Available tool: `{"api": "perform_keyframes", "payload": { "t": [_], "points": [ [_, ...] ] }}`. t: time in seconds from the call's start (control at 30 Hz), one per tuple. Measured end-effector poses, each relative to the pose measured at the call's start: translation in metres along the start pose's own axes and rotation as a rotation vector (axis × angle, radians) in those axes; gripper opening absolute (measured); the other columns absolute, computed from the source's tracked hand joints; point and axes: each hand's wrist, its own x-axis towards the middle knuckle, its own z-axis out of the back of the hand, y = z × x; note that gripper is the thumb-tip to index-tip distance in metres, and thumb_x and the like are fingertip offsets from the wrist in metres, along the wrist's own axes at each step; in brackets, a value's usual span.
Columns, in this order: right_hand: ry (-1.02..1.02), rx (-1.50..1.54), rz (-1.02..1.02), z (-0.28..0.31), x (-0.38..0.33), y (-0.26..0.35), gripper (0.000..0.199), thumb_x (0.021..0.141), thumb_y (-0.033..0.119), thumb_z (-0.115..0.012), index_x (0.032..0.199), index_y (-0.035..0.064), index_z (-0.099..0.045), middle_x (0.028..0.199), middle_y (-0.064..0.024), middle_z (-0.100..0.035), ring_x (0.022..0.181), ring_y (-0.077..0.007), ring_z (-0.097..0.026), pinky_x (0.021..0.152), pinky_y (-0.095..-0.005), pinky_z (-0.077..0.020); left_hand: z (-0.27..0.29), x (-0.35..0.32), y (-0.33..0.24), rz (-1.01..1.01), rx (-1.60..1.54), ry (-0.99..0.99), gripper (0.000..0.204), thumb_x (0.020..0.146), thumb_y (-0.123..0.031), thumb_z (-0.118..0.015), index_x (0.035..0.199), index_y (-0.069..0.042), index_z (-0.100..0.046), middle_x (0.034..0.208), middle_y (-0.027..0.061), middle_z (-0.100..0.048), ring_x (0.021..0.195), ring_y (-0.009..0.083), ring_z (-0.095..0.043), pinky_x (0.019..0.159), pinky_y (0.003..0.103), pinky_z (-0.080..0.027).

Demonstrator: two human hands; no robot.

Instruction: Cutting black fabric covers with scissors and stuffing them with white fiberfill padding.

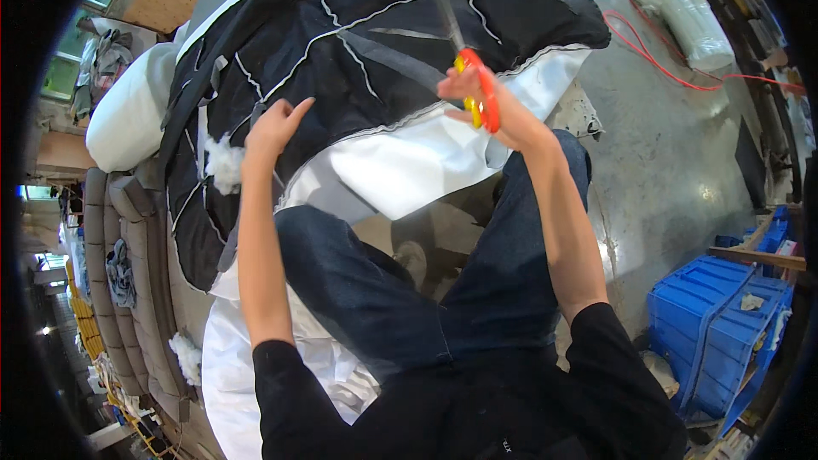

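Gripping a pair of scissors (477,89) with red and yellow handles, the right hand (481,98) has its fingers closed through the loops; the grey blades point up and away, lying against the black fabric cover (375,25). Whether the blades are parted cannot be told.

Left hand (274,129): grip open, fingers extended and pressed flat on the same cover near its lower edge, holding nothing.

Cover: black panels divided by white stitched seams that fan outward, with grey strips crossing it. It is draped over a bulky form in front of the person's knees, above the blue jeans (409,290). White lining fabric (409,166) hangs from under its edge. A tuft of white stuffing (223,162) sticks out just left of the left hand; a second tuft (186,356) lies lower left.

Containers: blue plastic crates (720,324) stand at right on the concrete floor (665,162); small scraps sit on top, the contents otherwise not visible.

Further out: red cord (656,55) across the floor, a clear plastic-wrapped bundle (686,8) at upper right, a grey-brown channelled cushion (128,290) at left.
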Motion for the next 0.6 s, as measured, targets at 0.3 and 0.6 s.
{"api": "perform_keyframes", "payload": {
  "t": [0.3,0.6],
  "points": [
    [0.047,-0.572,-0.170,-0.030,0.002,0.012,0.061,0.090,0.042,-0.066,0.128,-0.0012,-0.045,0.092,-0.0007,-0.052,0.072,-0.0084,-0.054,0.073,-0.0283,-0.0512,-0.089,0.066,0.004,-0.096,0.098,-0.021,0.054,0.089,-0.054,-0.054,0.095,-0.001,-0.063,0.101,0.0255,-0.065,0.100,0.0417,-0.061,0.083,0.049,-0.048],
    [0.302,-0.352,-0.475,-0.018,-0.010,-0.005,0.049,0.092,0.030,-0.062,0.127,-0.0001,-0.048,0.084,0.0046,-0.043,0.063,-0.0017,-0.037,0.051,-0.0177,-0.0286,-0.039,0.029,-0.011,-0.172,-0.022,-0.288,0.049,0.092,-0.051,-0.052,0.081,-0.005,-0.062,0.084,0.0194,-0.066,0.085,0.0409,-0.062,0.070,0.049,-0.047]
  ]
}}
